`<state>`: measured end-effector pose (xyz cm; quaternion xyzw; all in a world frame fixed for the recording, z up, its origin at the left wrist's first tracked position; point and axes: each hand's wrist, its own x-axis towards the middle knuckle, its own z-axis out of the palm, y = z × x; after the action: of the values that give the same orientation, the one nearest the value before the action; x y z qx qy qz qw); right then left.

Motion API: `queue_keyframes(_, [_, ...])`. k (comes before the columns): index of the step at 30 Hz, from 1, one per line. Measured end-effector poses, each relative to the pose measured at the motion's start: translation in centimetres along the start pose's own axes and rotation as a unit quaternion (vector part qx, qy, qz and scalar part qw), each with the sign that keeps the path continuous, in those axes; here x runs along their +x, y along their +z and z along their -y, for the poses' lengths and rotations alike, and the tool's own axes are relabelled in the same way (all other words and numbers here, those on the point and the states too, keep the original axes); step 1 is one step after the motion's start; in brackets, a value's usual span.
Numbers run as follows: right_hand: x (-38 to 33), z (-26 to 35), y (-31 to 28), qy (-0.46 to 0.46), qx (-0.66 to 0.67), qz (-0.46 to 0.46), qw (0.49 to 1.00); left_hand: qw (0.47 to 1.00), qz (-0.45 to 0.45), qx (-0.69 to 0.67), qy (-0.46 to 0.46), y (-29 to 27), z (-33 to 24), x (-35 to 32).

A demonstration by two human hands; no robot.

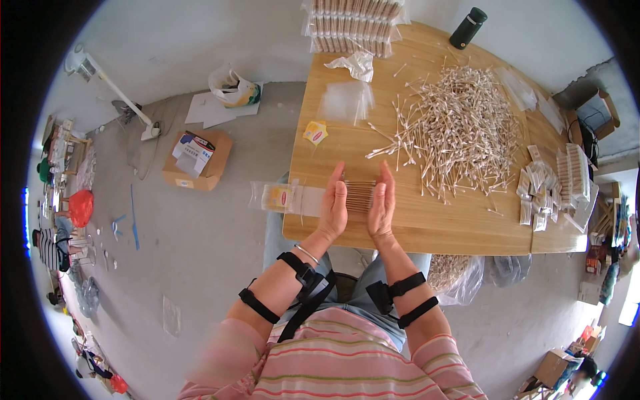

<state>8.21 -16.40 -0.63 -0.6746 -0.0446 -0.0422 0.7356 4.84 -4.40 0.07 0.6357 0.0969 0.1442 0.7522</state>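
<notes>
My left hand (335, 205) and my right hand (382, 205) stand on edge on the wooden table, palms facing each other, fingers stretched out straight. Between them lies a row of cotton swabs (360, 197) with brown sticks, side by side. Its ends are at my palms, which hide the tips; whether the palms press on them I cannot tell. Just left of my left hand, a clear plastic bag (277, 197) with a yellow and red label sticks out over the table's left edge. A big loose heap of cotton swabs (467, 130) spreads beyond my right hand.
Flat clear bags (347, 102) and yellow labels (315, 133) lie farther up the table. Packed swab bundles (353, 27) are stacked at the back, near a dark bottle (468, 28). Small packs (540, 187) sit at the right. A cardboard box (198, 160) stands on the floor.
</notes>
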Motion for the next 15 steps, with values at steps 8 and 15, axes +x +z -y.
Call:
queue_keyframes(8, [1.4,1.2,0.4,-0.140,-0.323,0.084,0.932,0.996,-0.013,-0.089,0.015,-0.9,0.0,0.2])
queue_keyframes(15, [-0.3,1.4,0.9,-0.120,-0.273,0.190,0.935,0.999,0.032,-0.023,-0.012,-1.5,-0.3,-0.4])
